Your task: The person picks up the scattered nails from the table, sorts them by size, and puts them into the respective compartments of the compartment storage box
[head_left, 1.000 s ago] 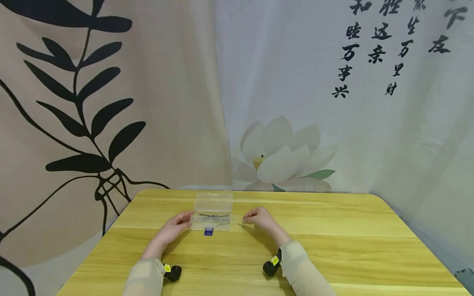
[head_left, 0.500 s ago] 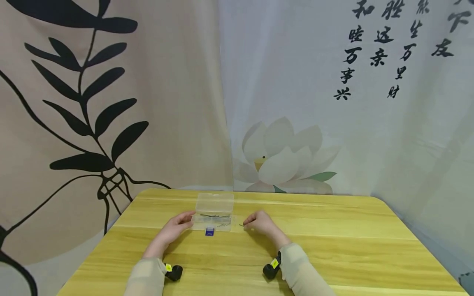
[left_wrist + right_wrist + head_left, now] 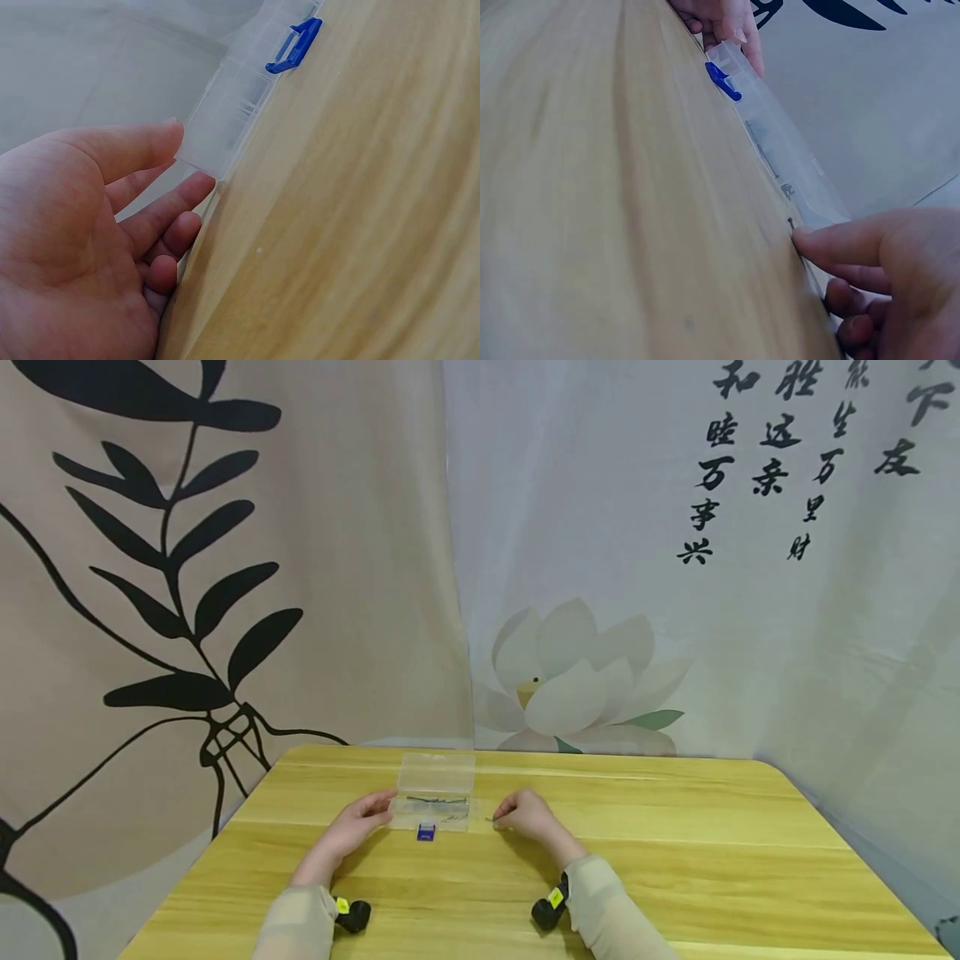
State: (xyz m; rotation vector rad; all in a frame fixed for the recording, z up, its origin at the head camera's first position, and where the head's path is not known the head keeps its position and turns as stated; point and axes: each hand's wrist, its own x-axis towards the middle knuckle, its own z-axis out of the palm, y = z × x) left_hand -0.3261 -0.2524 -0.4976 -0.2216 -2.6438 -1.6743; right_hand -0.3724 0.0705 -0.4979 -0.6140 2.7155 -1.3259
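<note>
Clear plastic box (image 3: pixel 437 799) open on desk (image 3: pixel 675 860), steadied by left hand (image 3: pixel 352 827) fingers; thin pin (image 3: pixel 489 818) pinched in right hand (image 3: pixel 528 814). Risk: loose pinch, pin dropped.

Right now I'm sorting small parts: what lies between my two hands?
The clear plastic box, lid open, blue latch facing you, lies between left hand and right hand; head view.
</note>
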